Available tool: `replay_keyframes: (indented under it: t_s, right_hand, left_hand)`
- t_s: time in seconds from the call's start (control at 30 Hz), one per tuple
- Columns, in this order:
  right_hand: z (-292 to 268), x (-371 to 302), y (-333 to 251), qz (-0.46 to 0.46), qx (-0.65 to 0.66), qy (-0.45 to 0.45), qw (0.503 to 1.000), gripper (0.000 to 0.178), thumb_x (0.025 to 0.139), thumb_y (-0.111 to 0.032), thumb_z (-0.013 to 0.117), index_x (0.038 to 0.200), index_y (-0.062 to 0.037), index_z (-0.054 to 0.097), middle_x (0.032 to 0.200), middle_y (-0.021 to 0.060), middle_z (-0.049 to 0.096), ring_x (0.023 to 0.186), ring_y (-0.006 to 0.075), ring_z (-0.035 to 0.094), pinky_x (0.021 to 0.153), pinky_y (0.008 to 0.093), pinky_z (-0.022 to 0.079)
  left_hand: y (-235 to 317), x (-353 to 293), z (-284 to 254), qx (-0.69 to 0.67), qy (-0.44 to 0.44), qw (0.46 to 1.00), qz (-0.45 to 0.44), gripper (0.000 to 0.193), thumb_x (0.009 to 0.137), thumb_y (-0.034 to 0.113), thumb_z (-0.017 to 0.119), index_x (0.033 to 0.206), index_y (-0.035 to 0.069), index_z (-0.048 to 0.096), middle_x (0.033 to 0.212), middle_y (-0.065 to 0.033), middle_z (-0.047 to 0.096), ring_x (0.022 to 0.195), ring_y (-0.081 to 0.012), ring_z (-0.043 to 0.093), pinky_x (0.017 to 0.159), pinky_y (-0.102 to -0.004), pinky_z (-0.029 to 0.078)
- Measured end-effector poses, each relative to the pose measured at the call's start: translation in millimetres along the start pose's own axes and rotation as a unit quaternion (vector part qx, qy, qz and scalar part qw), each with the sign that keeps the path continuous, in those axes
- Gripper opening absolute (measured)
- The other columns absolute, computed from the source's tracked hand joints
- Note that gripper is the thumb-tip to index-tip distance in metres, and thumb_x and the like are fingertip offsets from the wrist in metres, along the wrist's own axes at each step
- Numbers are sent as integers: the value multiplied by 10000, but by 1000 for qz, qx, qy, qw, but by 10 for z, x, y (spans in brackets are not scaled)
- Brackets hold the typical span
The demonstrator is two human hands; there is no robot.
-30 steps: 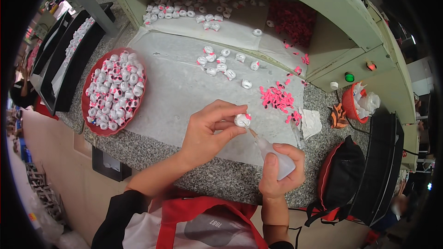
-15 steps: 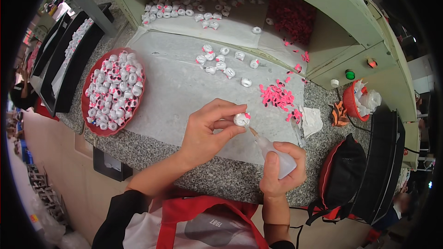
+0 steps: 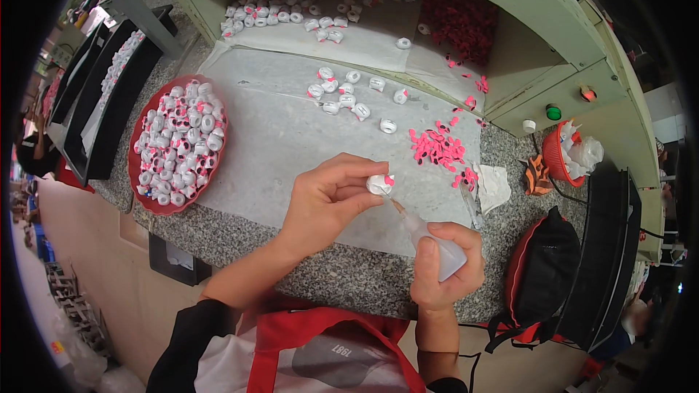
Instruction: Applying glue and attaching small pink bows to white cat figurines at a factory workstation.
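Between the thumb and fingers of my left hand (image 3: 331, 193) is a small white rounded figure piece (image 3: 379, 185) with a pink part on its upper right. My right hand (image 3: 450, 266) is wrapped round a translucent squeeze bottle (image 3: 441, 251) with a narrow brownish tip. That tip points up and left, close to the piece's lower right; whether it touches, I cannot tell. Beyond my hands, several loose white pieces (image 3: 360, 110) lie on the white sheet (image 3: 269, 153). A heap of small pink parts (image 3: 439, 147) with dark spots lies to their right.
A red scalloped tray (image 3: 170, 208) full of white pieces stands at left. Behind the sheet, a pale green cabinet (image 3: 542, 98) holds more white pieces and pink parts. At right are a red basket (image 3: 555, 160), crumpled white paper (image 3: 494, 188) and a black pouch (image 3: 551, 269).
The white piece has turned slightly in my left fingers, and that hand has shifted a little left. My right hand and the bottle have hardly moved.
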State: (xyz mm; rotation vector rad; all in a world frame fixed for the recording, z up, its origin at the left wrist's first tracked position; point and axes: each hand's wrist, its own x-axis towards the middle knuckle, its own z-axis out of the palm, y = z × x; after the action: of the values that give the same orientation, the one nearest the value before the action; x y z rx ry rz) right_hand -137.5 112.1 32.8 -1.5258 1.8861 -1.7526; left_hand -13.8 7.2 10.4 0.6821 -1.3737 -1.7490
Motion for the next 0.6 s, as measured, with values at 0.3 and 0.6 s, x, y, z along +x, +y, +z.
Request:
replay_keyframes:
  t_s: [0.3, 0.6]
  right_hand:
    - [-29, 44, 30, -66, -2, -19, 998, 183, 693, -24, 590, 855, 14, 516, 668, 104, 583, 525, 203, 569, 487, 273, 447]
    - [-67, 70, 19, -91, -34, -14, 995, 186, 686, -11, 588, 853, 20, 513, 679, 99, 585, 517, 199, 566, 479, 275, 447]
  left_hand:
    - [34, 39, -57, -94, -32, 988, -121, 370, 701, -133, 558, 1056, -39, 517, 1024, -159, 577, 906, -230, 595, 760, -283, 493]
    - [5, 46, -61, -107, -19, 986, -125, 367, 697, -126, 569, 1050, -39, 518, 999, -156, 583, 915, -257, 591, 795, -322, 486]
